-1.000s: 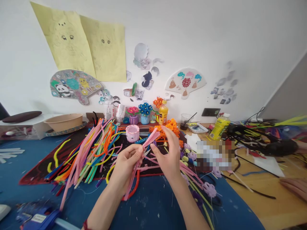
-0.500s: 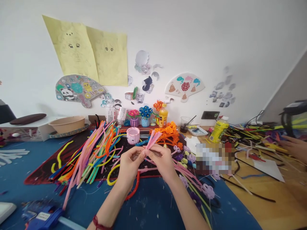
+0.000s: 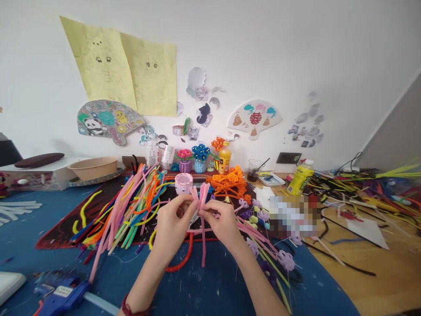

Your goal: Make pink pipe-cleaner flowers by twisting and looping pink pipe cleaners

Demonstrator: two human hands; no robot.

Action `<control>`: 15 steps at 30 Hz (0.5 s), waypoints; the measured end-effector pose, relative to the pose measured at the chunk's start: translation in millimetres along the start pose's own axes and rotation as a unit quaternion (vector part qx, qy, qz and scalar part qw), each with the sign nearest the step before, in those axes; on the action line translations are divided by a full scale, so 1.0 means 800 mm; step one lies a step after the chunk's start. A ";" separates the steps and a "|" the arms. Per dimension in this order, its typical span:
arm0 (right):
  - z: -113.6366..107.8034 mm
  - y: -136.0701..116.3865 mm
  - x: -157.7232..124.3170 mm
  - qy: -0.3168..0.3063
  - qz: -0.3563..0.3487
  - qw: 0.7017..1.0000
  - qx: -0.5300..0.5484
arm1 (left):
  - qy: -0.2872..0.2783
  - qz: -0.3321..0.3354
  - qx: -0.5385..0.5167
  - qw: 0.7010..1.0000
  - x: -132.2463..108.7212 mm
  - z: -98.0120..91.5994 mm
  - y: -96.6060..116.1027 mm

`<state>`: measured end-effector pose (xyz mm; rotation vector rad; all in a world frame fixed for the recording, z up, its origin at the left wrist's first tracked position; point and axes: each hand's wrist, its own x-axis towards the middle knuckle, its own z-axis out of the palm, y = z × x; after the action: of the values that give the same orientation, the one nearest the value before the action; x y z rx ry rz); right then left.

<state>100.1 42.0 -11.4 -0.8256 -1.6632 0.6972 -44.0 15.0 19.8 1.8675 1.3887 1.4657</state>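
Both of my hands pinch a small bundle of pink pipe cleaners (image 3: 201, 196) in front of me, above the blue mat (image 3: 204, 289). My left hand (image 3: 171, 224) grips the bundle from the left with fingers closed. My right hand (image 3: 222, 224) pinches it from the right. The bundle's upper ends fan upward, and one pink strand hangs down between my wrists to about the mat. A red pipe cleaner loop (image 3: 184, 259) lies under my left wrist.
A heap of coloured pipe cleaners (image 3: 128, 206) lies to the left, orange flowers (image 3: 230, 182) and a pink cup (image 3: 183, 183) behind my hands, purple stemmed flowers (image 3: 283, 259) at right. A blue glue gun (image 3: 62, 296) sits front left. Bottles and more pipe cleaners clutter the wooden table (image 3: 378, 272) at right.
The bundle has turned from slanting up-right to nearly upright, and a pink strand now hangs down. Another person's hand at the right edge has left view.
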 end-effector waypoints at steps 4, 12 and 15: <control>0.004 0.008 0.000 -0.002 0.093 0.993 0.077 | 0.027 -0.036 -0.041 0.998 0.000 0.001 -0.001; 0.002 0.002 0.000 -0.002 0.155 0.967 0.204 | 0.025 -0.138 -0.181 0.973 0.002 0.003 -0.001; 0.003 0.000 0.001 0.031 0.140 0.968 0.206 | 0.013 -0.172 -0.259 0.950 0.001 0.004 0.004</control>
<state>97.5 42.4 -11.8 -0.7760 -1.2909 1.1563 -40.1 15.0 21.6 1.2173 1.1235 1.4906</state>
